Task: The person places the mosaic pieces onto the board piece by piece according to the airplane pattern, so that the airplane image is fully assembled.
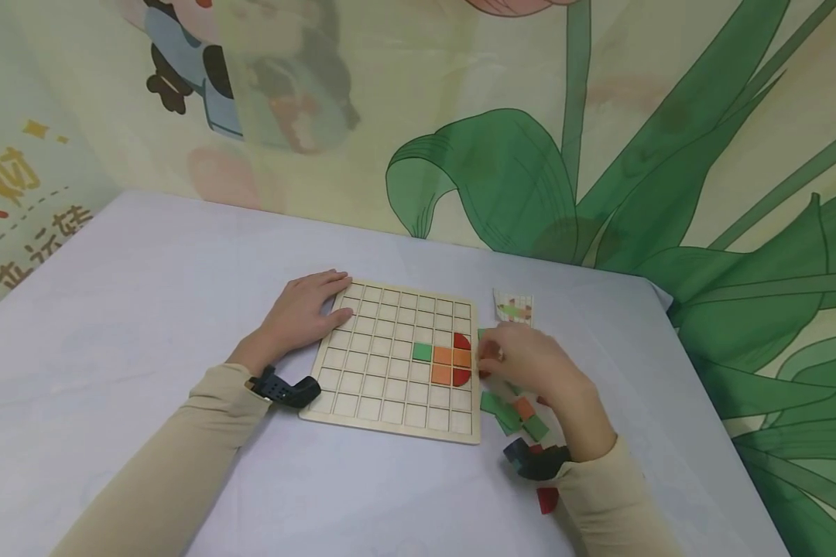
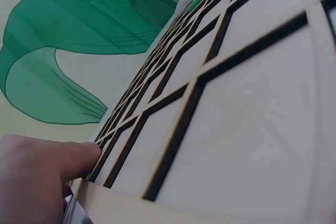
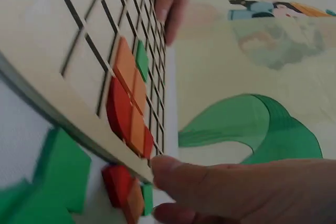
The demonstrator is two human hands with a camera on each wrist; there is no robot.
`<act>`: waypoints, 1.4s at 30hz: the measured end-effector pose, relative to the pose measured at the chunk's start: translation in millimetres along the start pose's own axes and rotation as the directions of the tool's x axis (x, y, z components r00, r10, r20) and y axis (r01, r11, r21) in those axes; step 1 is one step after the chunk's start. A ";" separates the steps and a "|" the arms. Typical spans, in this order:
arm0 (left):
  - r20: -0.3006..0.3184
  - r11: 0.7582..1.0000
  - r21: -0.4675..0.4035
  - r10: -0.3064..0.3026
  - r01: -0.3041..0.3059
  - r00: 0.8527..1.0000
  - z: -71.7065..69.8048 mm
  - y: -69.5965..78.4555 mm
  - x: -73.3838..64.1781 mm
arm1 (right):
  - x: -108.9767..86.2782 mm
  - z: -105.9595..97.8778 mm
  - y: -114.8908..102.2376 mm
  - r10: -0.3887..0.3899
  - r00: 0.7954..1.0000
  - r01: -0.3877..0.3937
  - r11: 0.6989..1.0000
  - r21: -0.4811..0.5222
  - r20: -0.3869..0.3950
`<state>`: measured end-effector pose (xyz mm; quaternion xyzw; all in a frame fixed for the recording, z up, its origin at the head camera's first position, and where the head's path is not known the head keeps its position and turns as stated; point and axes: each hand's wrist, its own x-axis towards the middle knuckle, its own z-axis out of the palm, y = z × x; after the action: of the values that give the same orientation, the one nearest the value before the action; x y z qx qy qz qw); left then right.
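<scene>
Setting: a wall backdrop (image 1: 488, 193) printed with large green leaves and cartoon figures, behind a table under a white cloth (image 1: 111, 348).

Item 1. Gridded board (image 1: 358, 361), pale, apparently wooden, square-celled, flat on the cloth in front of the person. Judged light and stiff, apt to slide on cloth; best steadied by its raised border.

Item 2. Tiles seated in cells toward the board's right side: one green square tile (image 1: 422, 352), three orange square tiles (image 1: 441, 374), two red quarter-round tiles (image 1: 461, 377), one above and one below the orange tile nearest the border. In the right wrist view they stand slightly proud of the grid.

Item 3. Loose pieces on the cloth just right of the board: green pieces (image 1: 535, 428), an orange piece (image 1: 524, 408), red pieces (image 1: 547, 500); some overlap. Probably light, hard and smooth, not easily broken; best pinched by opposite edges, since flat faces may slip.

Item 4. Small printed card (image 1: 515, 308), beyond the right hand; likely thin and bendable.

Item 5. Left hand (image 1: 308, 309): fingers extended over the board's far left corner, thumb spread onto its left side.

Item 6. Right hand (image 1: 532, 360): beside the board's right border, fingers bent, over the loose pieces. Thumb and a finger show apart in the right wrist view; whether a piece is held cannot be told.
</scene>
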<state>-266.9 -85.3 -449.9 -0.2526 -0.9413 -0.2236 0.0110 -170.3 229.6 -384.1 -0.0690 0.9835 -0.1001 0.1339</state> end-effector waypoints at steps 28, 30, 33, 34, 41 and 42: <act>-0.007 1.000 0.008 0.013 -0.013 1.000 2.8 -3.0 0.9 | -2.9 -7.2 20.0 0.196 0.966 -0.195 0.981 -0.019 0.172; -0.005 1.000 0.008 0.011 -0.011 1.000 2.6 -2.8 1.0 | -1.9 -6.9 16.1 0.151 0.978 -0.155 0.988 0.012 0.141; -0.005 1.000 0.007 0.007 -0.007 1.000 2.4 -2.4 1.0 | -1.1 -5.4 7.4 0.065 0.993 -0.070 0.996 0.051 0.100; -0.006 1.000 0.008 0.009 -0.009 1.000 2.4 -2.3 0.9 | -1.1 -4.6 3.9 0.034 0.995 -0.039 0.998 0.056 0.089; -0.006 1.000 0.005 0.006 -0.006 1.000 2.9 -1.5 0.8 | 2.1 7.4 -20.8 -0.160 0.986 0.161 0.987 0.006 -0.043; -0.005 1.000 0.005 0.005 -0.005 1.000 3.0 -1.5 0.9 | 2.8 9.6 -24.4 -0.185 0.980 0.185 0.983 -0.003 -0.068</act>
<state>-268.2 -84.8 -453.1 -0.2542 -0.9412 -0.2220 0.0146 -167.6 203.7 -388.6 -0.1566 0.9766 -0.1160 0.0905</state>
